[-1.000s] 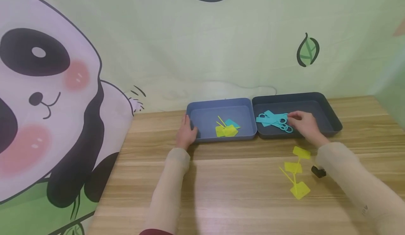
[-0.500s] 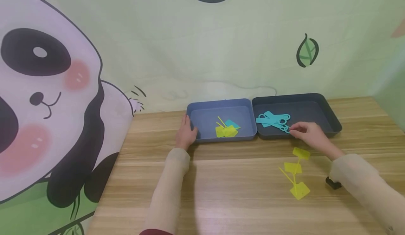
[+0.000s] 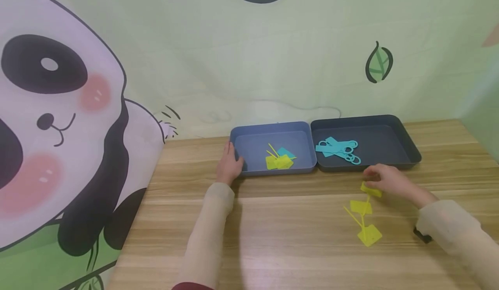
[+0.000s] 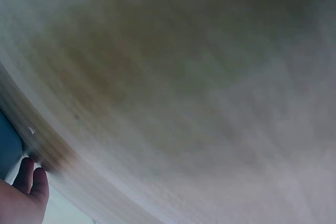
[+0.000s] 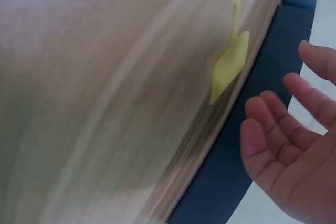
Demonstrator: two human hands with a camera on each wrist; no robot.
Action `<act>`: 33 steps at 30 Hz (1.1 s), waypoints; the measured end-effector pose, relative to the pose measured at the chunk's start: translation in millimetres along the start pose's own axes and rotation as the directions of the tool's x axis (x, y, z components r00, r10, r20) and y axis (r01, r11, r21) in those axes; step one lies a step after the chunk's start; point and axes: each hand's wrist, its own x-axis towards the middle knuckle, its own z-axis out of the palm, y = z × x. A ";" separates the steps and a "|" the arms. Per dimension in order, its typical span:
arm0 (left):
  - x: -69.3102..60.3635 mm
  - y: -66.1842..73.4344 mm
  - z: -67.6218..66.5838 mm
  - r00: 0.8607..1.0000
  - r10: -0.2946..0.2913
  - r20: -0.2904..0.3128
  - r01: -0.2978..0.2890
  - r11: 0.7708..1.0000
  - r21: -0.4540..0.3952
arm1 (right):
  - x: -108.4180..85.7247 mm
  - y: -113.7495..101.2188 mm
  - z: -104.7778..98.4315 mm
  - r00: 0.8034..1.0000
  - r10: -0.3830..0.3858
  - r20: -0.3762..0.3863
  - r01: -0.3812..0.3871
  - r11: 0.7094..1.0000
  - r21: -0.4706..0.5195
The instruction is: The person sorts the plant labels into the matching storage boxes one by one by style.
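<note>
My left hand [image 3: 229, 165] rests against the left front corner of a blue tray [image 3: 253, 141], fingers along its outer side and thumb at the front. Inside that tray lie yellow tags [image 3: 280, 161] with thin stems and a turquoise piece [image 3: 286, 152]. My right hand [image 3: 387, 180] hovers over the uppermost of several yellow flag-shaped tags [image 3: 361, 206] on the table. In the right wrist view, its loosely bent fingers [image 5: 255, 139] hold nothing and stand apart from a yellow tag [image 5: 231, 66]. Flat turquoise strips with ring ends [image 3: 343, 149] lie in the dark tray [image 3: 383, 145].
Both trays stand side by side on the wooden table [image 3: 296, 238], close to a printed cloth backdrop [image 3: 296, 56]. A small black object [image 3: 422, 235] shows beside the right sleeve.
My right hand has let go of a turquoise ringed piece in the dark tray. It has moved over the front rim toward the yellow tags. The left hand stays put.
</note>
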 end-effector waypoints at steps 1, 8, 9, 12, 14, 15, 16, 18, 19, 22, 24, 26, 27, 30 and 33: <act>-0.2 0.3 0.0 1.000 -0.001 0.000 0.001 1.000 0.000 | -0.8 0.9 1.0 1.000 0.003 0.003 -0.003 1.000 -0.013; -0.7 1.2 -0.6 1.000 -0.006 0.004 0.006 1.000 -0.011 | -2.0 14.0 6.0 1.000 0.010 0.011 -0.009 0.995 -0.096; -0.5 1.2 -0.6 1.000 -0.006 0.004 0.006 1.000 -0.010 | -2.0 15.9 6.2 1.000 0.019 0.022 -0.017 0.995 -0.103; -0.2 1.1 -0.5 1.000 -0.007 0.005 0.007 1.000 -0.008 | -2.8 19.0 6.3 0.997 0.057 0.053 -0.051 0.993 -0.107; -0.2 1.3 -0.3 1.000 -0.007 0.003 0.007 1.000 -0.008 | -3.4 20.1 6.4 0.995 0.079 0.068 -0.071 0.991 -0.111; -0.3 1.3 -0.3 1.000 -0.008 0.002 0.008 1.000 -0.009 | -4.0 21.0 6.5 0.994 0.083 0.072 -0.075 0.991 -0.113; -0.5 1.4 -0.2 1.000 -0.009 0.001 0.009 1.000 -0.010 | -4.3 21.2 6.7 0.994 0.086 0.071 -0.078 0.990 -0.116; -0.7 1.3 0.0 1.000 -0.009 -0.001 0.009 1.000 -0.008 | -5.1 21.8 7.3 0.994 0.087 0.064 -0.079 0.989 -0.124; -1.0 1.3 0.1 1.000 -0.010 -0.002 0.010 1.000 -0.007 | -5.3 22.2 7.6 0.995 0.086 0.059 -0.078 0.989 -0.126; -1.2 0.8 0.4 1.000 -0.009 -0.005 0.009 1.000 -0.004 | -5.2 22.7 8.8 0.996 0.082 0.045 -0.076 0.989 -0.124; -1.2 0.3 0.8 1.000 -0.008 -0.007 0.008 1.000 -0.001 | -4.9 23.2 9.3 0.996 0.081 0.037 -0.076 0.990 -0.118; -0.9 0.0 1.2 1.000 -0.009 -0.011 0.009 1.000 -0.001 | -4.3 23.7 9.8 0.996 0.084 0.036 -0.080 0.991 -0.110; -0.8 -0.2 1.4 1.000 -0.009 -0.012 0.009 1.000 -0.001 | -4.0 24.0 9.9 0.996 0.086 0.035 -0.082 0.991 -0.106; -0.6 -0.3 1.7 1.000 -0.012 -0.012 0.012 1.000 -0.001 | -3.7 24.0 10.1 0.995 0.095 0.034 -0.091 0.991 -0.103; -0.5 -0.2 2.1 1.000 -0.012 -0.009 0.012 1.000 0.004 | -4.3 23.8 10.3 0.994 0.101 0.036 -0.097 0.990 -0.099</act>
